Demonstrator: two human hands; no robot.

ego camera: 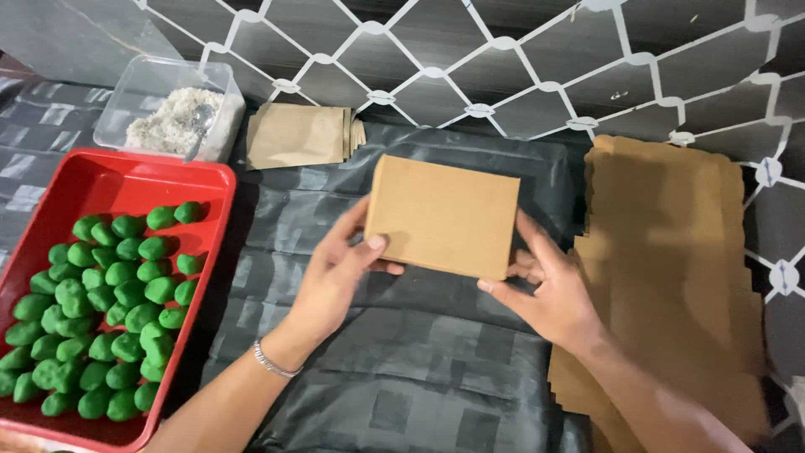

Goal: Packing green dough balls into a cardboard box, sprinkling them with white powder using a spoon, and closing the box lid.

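Note:
A brown cardboard box [443,215] is held up in the middle of the view, above a dark plastic sheet [419,369]. My left hand [335,273] grips its lower left corner, thumb on the front face. My right hand [549,285] grips its lower right edge, fingers behind and below it. A thin bracelet sits on my left wrist.
A red tray [214,180] at the left holds several green balls [109,302]. Behind it stands a clear plastic tub [222,84] of white shreds. A small stack of brown paper [298,134] lies at the back, and a large pile of flat brown cardboard [671,252] at the right.

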